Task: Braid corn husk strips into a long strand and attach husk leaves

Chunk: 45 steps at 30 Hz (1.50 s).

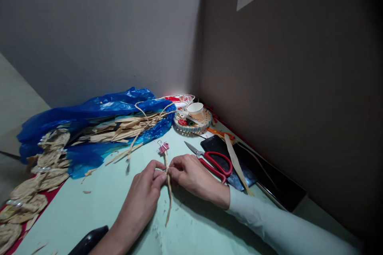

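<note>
My left hand (148, 183) and my right hand (187, 173) meet over the table, fingertips pinched on a narrow strip of dried straw (169, 199). The strip's upper end is caught in a pink binder clip (163, 148) lying on the table. Its loose tail hangs down toward me between the hands. Both hands are closed; the exact spot where the fingers grip is partly hidden. Just right of my right hand lie scissors with red handles (220, 163), their blades slightly apart.
A blue plastic bag (101, 105) with straw strips (119, 127) lies at the back left. Coiled straw pieces (56, 159) line the left edge. A woven tray (194, 128) holds a cup (195, 108). Dark flat devices (275, 179) lie right; a black object (89, 241) is near front.
</note>
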Motion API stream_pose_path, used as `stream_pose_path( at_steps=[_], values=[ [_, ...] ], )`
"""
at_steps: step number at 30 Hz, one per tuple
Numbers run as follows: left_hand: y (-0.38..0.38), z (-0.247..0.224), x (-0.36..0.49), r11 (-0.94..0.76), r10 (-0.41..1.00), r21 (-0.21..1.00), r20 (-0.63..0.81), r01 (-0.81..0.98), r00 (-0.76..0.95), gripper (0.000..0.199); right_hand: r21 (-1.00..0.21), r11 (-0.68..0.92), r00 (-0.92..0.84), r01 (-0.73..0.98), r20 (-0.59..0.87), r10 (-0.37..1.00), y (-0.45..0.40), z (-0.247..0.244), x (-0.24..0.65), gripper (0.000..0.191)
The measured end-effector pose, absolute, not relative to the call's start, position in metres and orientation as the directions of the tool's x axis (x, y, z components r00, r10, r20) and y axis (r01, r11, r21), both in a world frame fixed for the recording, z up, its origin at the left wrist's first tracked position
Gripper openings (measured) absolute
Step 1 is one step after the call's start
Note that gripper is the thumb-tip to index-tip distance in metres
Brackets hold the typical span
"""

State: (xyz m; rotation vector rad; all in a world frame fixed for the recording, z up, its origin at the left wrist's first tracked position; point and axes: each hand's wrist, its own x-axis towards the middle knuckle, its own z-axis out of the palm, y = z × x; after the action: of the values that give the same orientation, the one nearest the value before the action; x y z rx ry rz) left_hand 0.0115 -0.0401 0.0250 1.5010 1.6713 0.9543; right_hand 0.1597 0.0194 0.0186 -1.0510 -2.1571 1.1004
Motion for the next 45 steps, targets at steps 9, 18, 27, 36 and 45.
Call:
stream_pose_path(
  at_steps=[9,18,27,36,45],
  values=[
    [-0.051,0.023,0.023,-0.082,0.967,0.436,0.252,0.896,-0.035,0.026,-0.946,0.223,-0.559,0.236,0.055,0.827,0.02,0.01,0.158,0.021],
    [-0.062,0.004,0.039,-0.435,0.748,0.032,0.569,0.9,0.342,0.027,-0.99,-0.137,-0.637,0.033,-0.127,0.76,0.021,0.016,0.159,0.018],
    [-0.029,0.03,0.013,0.128,0.991,0.936,-0.134,0.329,-0.004,0.024,-0.985,-0.167,-0.676,0.049,-0.156,0.72,0.025,0.02,0.163,0.016],
    [-0.023,0.007,0.022,0.251,0.964,0.96,-0.259,0.12,0.055,0.027,-0.902,0.268,-0.705,0.339,-0.055,0.707,0.031,0.024,0.171,0.017],
    [-0.027,0.008,0.025,0.179,0.983,0.948,-0.16,0.265,-0.09,0.03,-0.49,0.57,-0.653,0.66,0.002,0.758,0.008,0.042,0.177,0.018]
  ],
)
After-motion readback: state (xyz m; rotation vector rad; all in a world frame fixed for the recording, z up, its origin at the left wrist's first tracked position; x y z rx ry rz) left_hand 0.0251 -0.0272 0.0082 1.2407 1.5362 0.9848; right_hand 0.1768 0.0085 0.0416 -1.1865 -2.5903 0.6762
